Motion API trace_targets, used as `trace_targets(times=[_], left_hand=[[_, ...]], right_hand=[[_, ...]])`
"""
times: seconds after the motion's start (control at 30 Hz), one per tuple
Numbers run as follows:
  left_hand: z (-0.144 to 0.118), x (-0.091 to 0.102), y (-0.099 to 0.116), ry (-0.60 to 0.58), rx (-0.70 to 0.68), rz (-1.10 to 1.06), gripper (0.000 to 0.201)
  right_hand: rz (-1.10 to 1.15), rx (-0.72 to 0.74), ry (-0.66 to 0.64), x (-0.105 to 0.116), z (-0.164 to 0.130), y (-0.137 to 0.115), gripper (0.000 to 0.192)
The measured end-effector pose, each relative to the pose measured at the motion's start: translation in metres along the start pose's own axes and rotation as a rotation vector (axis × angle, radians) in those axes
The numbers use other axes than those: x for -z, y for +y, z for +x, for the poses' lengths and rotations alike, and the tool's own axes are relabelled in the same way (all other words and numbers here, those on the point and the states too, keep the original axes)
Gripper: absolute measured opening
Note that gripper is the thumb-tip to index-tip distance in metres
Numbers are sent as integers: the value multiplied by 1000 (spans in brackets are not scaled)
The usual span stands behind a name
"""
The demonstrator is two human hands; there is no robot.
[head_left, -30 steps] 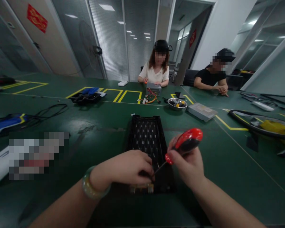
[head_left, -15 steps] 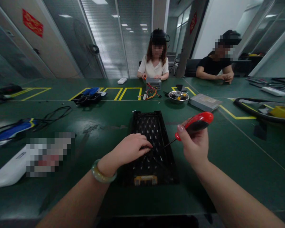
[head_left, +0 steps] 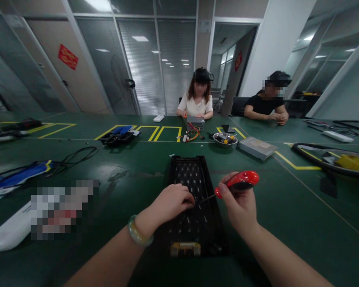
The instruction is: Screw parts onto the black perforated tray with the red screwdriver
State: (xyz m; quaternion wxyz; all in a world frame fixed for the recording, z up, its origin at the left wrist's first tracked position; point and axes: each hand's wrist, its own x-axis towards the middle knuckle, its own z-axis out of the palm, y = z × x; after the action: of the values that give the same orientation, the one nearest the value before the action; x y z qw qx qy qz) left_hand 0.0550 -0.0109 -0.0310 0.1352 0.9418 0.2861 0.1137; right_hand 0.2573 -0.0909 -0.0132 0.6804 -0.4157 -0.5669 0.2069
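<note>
My right hand (head_left: 241, 203) grips a red and black screwdriver (head_left: 242, 184) by its handle. The thin shaft slants down to the left, into a long black casing (head_left: 217, 217) lying on the green table. Rows of small shiny metal points cover the casing's inside, and a yellowish connector part (head_left: 185, 249) sits at its near end. Over the middle of the casing, my left hand (head_left: 175, 201) has its fingers bent and closed close to the screwdriver's tip. Whatever those fingertips hold, if anything, is hidden.
Across the green table (head_left: 131, 175) a person (head_left: 196, 103) handles a grey metal box (head_left: 195, 122) with coloured wires. Another person (head_left: 266, 105) sits right. A metal bowl (head_left: 225, 144), a flat grey box (head_left: 257, 148), a black tray (head_left: 119, 137) and a blue-black item (head_left: 24, 174) lie around.
My view has tilted upward, so the table sits lower in the picture. The screwdriver now leans flatter, its handle lower relative to the tip. Both hands stay at the casing.
</note>
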Motion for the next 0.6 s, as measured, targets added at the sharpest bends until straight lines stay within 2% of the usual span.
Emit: trace_targets(times=[0.1,0.17,0.27,0.37,0.43,0.6], left_hand=[[-2,4,4,66,35,-30,9],[-3,9,9,164,104,-140,9],[-6,17,16,316,181,-430,11],[-9,21,23,390,146,-673,8],[-10,21,26,374,127,-772,8],[-11,16,23,245,141,-990,18]], right_hand=[[56,33,-10,-1,0,-2,18],[34,92,-43,-1,1,-4,24],[-161,241,-229,-1,2,-8,21],[-316,290,-404,-2,3,-10,19],[-334,273,-430,-2,2,-10,20],[-344,258,-428,-1,1,-7,22]])
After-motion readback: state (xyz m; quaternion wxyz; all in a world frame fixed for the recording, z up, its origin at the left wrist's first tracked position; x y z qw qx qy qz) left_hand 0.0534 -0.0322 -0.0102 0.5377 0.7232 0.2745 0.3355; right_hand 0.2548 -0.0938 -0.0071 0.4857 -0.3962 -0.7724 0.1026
